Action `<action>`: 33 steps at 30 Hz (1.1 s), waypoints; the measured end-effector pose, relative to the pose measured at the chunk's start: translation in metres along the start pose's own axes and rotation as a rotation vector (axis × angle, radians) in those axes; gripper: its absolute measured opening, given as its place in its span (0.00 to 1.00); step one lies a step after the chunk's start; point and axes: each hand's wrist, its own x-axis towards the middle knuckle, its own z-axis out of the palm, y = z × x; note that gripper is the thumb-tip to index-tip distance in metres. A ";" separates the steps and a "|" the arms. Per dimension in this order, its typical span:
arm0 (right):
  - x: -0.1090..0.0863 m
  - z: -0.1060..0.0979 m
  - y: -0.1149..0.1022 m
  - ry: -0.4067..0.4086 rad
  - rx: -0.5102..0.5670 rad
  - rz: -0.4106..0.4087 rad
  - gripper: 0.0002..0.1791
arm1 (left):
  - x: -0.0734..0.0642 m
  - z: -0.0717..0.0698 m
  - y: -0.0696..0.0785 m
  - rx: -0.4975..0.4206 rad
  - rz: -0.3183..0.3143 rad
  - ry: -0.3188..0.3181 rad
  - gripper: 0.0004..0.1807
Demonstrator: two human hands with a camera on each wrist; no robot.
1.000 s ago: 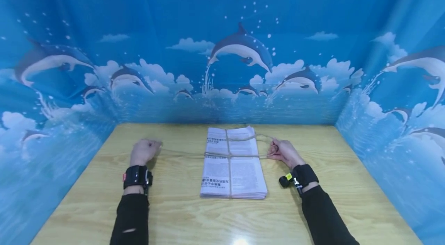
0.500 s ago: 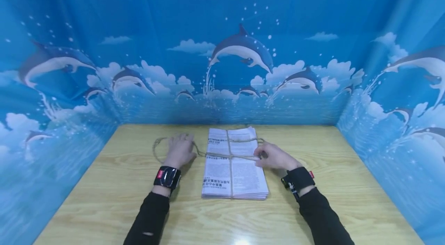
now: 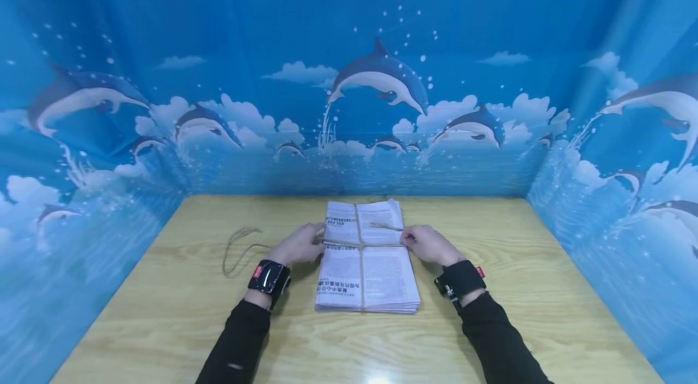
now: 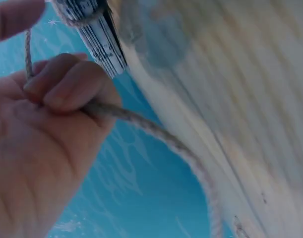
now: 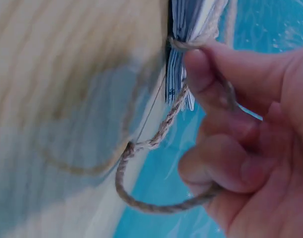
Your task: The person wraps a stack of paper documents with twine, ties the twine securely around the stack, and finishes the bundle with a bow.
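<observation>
A stack of folded newspapers (image 3: 335, 287) lies flat on the wooden table, with twine (image 3: 361, 275) crossing it lengthwise and widthwise. At its left edge is my left hand (image 3: 297, 246); in the left wrist view its fingers (image 4: 77, 91) curl round the twine (image 4: 161, 133), which trails away from the palm. On the opposite edge my right hand (image 3: 434, 246) pinches the twine where it wraps the side of the stack (image 5: 177, 74). More twine runs through the curled fingers (image 5: 220, 161) of that hand and hangs in a loop (image 5: 158, 208).
A loose curve of twine (image 3: 226, 257) lies on the table (image 3: 163, 311) left of the left hand. One frayed twine end (image 3: 384, 226) rests on the stack's upper right. Blue dolphin-print sheeting (image 3: 349, 166) encloses the table's back and sides.
My left hand came in from the far left to the stack's edge, leaving slack twine behind it. My right hand moved left to the stack's right edge, and the frayed end now lies on the paper.
</observation>
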 end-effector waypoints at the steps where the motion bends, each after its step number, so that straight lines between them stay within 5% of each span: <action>1: 0.001 0.000 0.000 0.009 -0.003 0.017 0.10 | 0.001 0.000 0.001 -0.011 -0.016 -0.010 0.27; 7: 0.002 -0.002 -0.004 0.022 0.040 0.108 0.16 | 0.006 0.000 0.002 0.087 -0.013 0.011 0.18; 12: 0.000 -0.002 -0.004 -0.073 0.116 0.168 0.17 | 0.007 0.001 0.000 0.155 -0.008 0.087 0.12; 17: 0.000 -0.001 -0.003 -0.076 0.116 0.141 0.19 | 0.004 0.000 -0.002 0.188 -0.003 0.123 0.11; 25: 0.002 -0.003 0.000 -0.057 0.009 0.049 0.21 | -0.002 -0.013 -0.003 0.066 -0.054 -0.004 0.13; 33: -0.001 -0.007 0.003 -0.095 0.044 -0.017 0.17 | -0.005 -0.015 -0.009 -0.003 -0.050 -0.071 0.10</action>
